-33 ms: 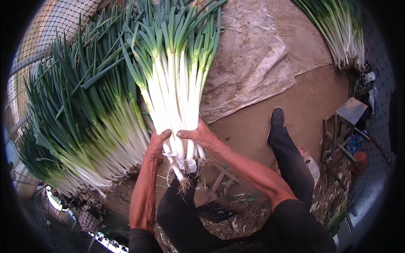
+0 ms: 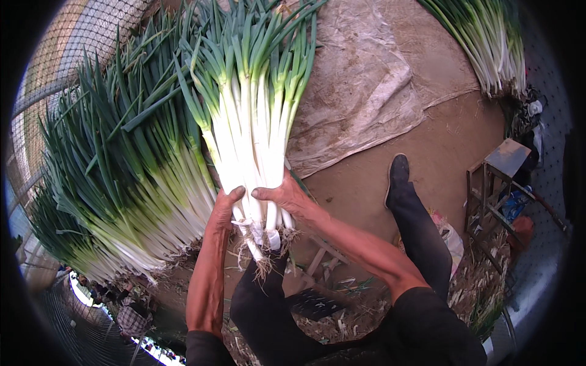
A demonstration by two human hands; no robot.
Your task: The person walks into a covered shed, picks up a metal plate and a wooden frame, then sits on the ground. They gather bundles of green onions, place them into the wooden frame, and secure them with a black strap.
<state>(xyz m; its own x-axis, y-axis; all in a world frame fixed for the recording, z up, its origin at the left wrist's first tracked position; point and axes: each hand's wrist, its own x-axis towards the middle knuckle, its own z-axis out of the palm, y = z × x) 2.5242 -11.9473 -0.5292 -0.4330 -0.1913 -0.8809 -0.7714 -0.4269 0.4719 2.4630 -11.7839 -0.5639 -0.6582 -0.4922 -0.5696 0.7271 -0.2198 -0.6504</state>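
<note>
A thick bunch of long green onions (image 2: 256, 134) is clasped between my two hands, white stalks toward me and green leaves spread out ahead. My left hand (image 2: 227, 204) wraps the lower left side of the stalks, thumb across the front. Opposite it, my right hand (image 2: 285, 194) grips the right side, its thumb pointing at the left one. The fingers behind the stalks are hidden. Stringy roots hang below my hands, over my dark trouser leg (image 2: 262, 305). Close on the left stands a large pile of green onions (image 2: 140, 189), roots toward me.
A dirty pale sheet (image 2: 366, 91) covers the ground ahead. Another onion pile (image 2: 491, 55) lies at the far right. On the right stands a small metal stool (image 2: 508, 155), near a plastic bag (image 2: 450, 241). Trimmings (image 2: 348, 323) litter the soil by my legs; netting (image 2: 55, 73) bounds the left.
My hands and the bunch of green onions have shifted very slightly left. The grip is the same.
</note>
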